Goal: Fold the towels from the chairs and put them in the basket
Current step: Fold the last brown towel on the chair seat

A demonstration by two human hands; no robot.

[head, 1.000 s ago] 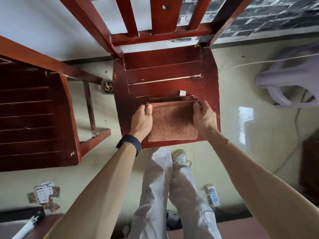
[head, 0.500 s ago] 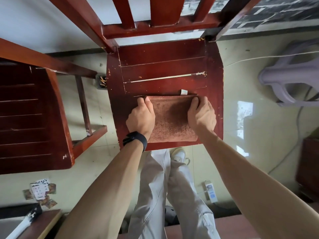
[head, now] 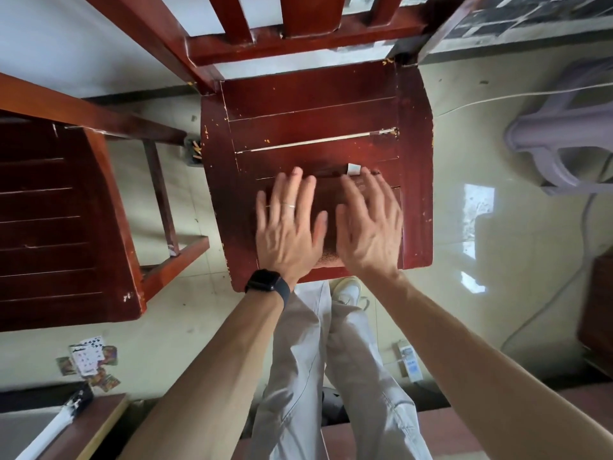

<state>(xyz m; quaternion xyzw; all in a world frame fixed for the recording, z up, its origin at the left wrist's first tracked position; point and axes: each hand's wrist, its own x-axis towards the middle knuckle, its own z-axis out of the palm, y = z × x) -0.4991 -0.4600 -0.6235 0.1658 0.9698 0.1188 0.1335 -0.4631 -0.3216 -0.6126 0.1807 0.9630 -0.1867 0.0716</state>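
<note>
A folded brown towel point(head: 327, 197) lies on the front half of the red wooden chair seat point(head: 311, 111), with a small white tag at its far edge. My left hand point(head: 288, 227) lies flat on the towel's left part, fingers spread. My right hand point(head: 368, 220) lies flat on its right part, fingers spread too. Both palms cover most of the towel, and both hands are motion-blurred. No basket is in view.
A second red wooden chair point(head: 49, 210) stands at the left. A pale plastic stool point(head: 560, 141) sits at the right with a cable on the tiled floor. Playing cards point(head: 89, 363) lie on the floor at lower left. My legs stand below the seat.
My hands gripped the towel's side edges and folded it away from me. Now both hands have let go and lie flat on top of it with fingers spread.
</note>
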